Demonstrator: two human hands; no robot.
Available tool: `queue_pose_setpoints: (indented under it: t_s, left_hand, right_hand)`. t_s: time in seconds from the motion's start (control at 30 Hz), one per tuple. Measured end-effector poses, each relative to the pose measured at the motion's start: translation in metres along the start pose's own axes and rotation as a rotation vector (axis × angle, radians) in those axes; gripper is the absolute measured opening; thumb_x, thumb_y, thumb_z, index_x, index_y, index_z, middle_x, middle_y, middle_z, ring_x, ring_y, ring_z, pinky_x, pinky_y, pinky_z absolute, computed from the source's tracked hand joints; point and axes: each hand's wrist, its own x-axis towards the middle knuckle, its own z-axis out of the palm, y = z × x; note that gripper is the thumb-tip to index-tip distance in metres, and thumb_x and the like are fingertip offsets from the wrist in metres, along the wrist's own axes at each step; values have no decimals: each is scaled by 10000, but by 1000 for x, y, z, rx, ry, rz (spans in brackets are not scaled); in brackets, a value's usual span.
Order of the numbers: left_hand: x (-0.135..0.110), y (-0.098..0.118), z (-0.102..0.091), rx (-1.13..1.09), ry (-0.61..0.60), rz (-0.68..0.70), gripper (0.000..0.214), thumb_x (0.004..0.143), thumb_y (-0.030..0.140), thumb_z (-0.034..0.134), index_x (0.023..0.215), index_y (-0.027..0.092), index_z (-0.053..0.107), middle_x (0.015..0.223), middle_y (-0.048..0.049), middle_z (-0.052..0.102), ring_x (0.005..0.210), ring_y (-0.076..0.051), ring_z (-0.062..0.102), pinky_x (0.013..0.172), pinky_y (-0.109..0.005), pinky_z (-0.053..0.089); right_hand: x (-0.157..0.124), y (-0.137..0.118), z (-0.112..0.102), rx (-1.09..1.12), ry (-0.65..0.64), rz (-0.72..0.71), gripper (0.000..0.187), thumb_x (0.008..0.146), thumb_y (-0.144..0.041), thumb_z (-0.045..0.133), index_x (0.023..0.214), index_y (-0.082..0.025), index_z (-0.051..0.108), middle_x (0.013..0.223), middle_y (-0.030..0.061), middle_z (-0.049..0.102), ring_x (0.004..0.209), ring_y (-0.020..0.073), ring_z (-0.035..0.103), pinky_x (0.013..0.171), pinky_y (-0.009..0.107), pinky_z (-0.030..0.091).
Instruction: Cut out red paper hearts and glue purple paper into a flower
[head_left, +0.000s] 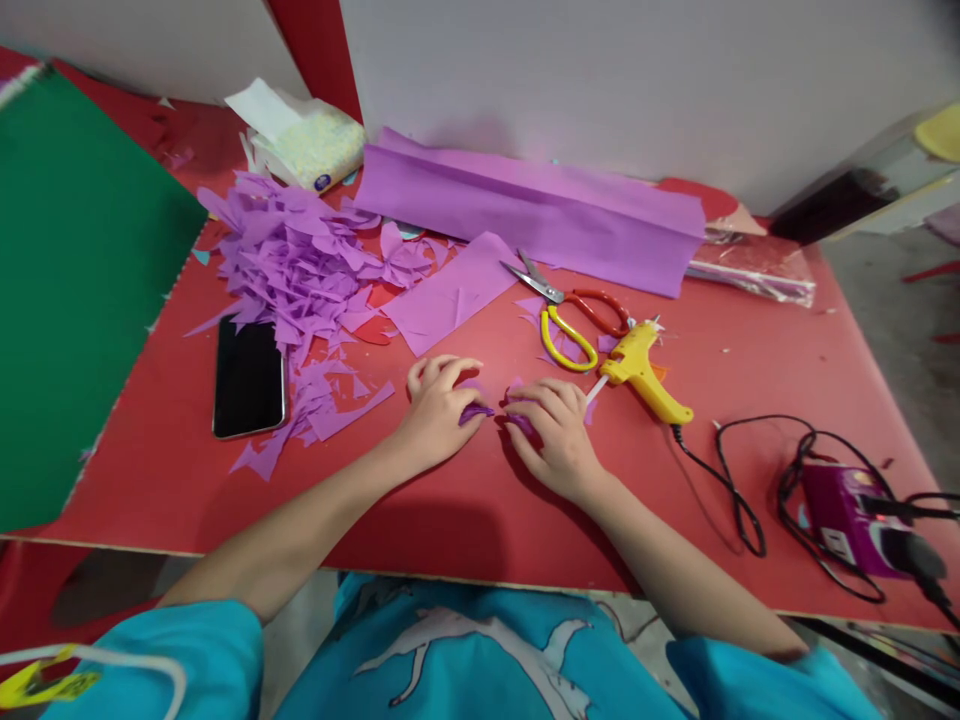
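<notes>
My left hand rests on the red table, its fingers curled and pinched on a small purple paper piece. Close to its right, my right hand is also curled, gripping another small purple paper piece. The two pieces nearly meet between my hands. A yellow glue gun lies just right of my right hand, its nozzle pointing toward my fingers. Scissors with yellow and red handles lie behind it.
A heap of purple paper scraps and a black phone lie at the left. A purple sheet and folded purple paper sit behind. Green board far left, tissue pack, purple power strip with cables right.
</notes>
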Motion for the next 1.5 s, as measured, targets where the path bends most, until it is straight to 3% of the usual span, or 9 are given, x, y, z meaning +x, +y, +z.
queue_pose_setpoints:
  t_s: [0.17, 0.63, 0.7, 0.8, 0.93, 1.03, 1.17, 1.33, 1.5]
  left_hand:
    - [0, -1, 0, 0, -12, -18, 111, 723, 231, 633, 833, 225, 648, 1183, -47, 547, 1124, -262, 412, 940, -478, 257]
    - [0, -3, 1, -41, -25, -20, 43, 736, 204, 617, 711, 215, 649, 1186, -46, 540, 1130, -266, 406, 927, -491, 271]
    - [0, -2, 1, -42, -12, -9, 51, 736, 196, 612, 698, 210, 642, 1178, -44, 547, 1131, -260, 409, 929, -484, 272]
    - [1, -1, 0, -42, 20, 7, 55, 734, 184, 613, 689, 211, 632, 1167, -32, 561, 1131, -249, 416, 937, -480, 263]
    - [1, 0, -2, -24, 106, 66, 59, 732, 178, 619, 691, 219, 626, 1183, -17, 560, 1148, -251, 410, 948, -485, 246]
    - [1, -2, -4, 5, 201, 117, 57, 735, 178, 626, 698, 221, 629, 1176, -25, 564, 1155, -256, 404, 951, -486, 249]
    - [3, -5, -6, 37, 311, 169, 48, 743, 189, 631, 719, 229, 644, 1167, -34, 564, 1154, -259, 398, 955, -492, 260]
    - [5, -6, -10, 7, 345, 136, 48, 742, 220, 640, 698, 233, 653, 1165, -28, 560, 1141, -252, 400, 948, -478, 292]
    - [6, -4, -13, -30, 337, 29, 47, 729, 211, 649, 690, 237, 655, 1155, -17, 565, 1127, -245, 418, 953, -474, 313]
  right_hand:
    - [1, 2, 0, -7, 51, 8, 118, 796, -182, 536, 907, -196, 573, 990, 69, 620, 957, 225, 494, 838, 420, 362]
    - [3, 15, -10, -50, 194, 38, 95, 778, -174, 530, 852, -195, 585, 892, 58, 621, 911, 221, 532, 839, 414, 386]
    - [4, 24, -16, -138, 232, 119, 124, 779, -199, 516, 888, -187, 574, 926, 72, 612, 922, 225, 533, 857, 422, 376]
    - [4, 40, -28, -392, 244, 415, 287, 784, -237, 472, 1044, -130, 534, 1089, 151, 543, 1036, 286, 468, 879, 473, 348]
    - [1, 54, -43, -614, 22, 762, 473, 746, -288, 488, 1151, -44, 471, 1198, 239, 442, 1058, 397, 416, 777, 517, 389]
    - [-1, 61, -49, -618, -150, 863, 431, 770, -289, 446, 1131, -55, 482, 1149, 234, 468, 1012, 394, 450, 709, 490, 422]
    - [-4, 70, -53, -582, -202, 889, 403, 767, -272, 443, 1138, -116, 473, 1107, 192, 483, 965, 340, 484, 677, 436, 433]
    - [-9, 82, -56, -541, -80, 844, 371, 707, -228, 492, 1068, -145, 509, 1061, 166, 494, 880, 305, 517, 653, 445, 431]
    - [-7, 83, -60, -473, 266, 662, 405, 677, -206, 510, 1076, -139, 484, 1073, 184, 485, 909, 313, 512, 680, 464, 444]
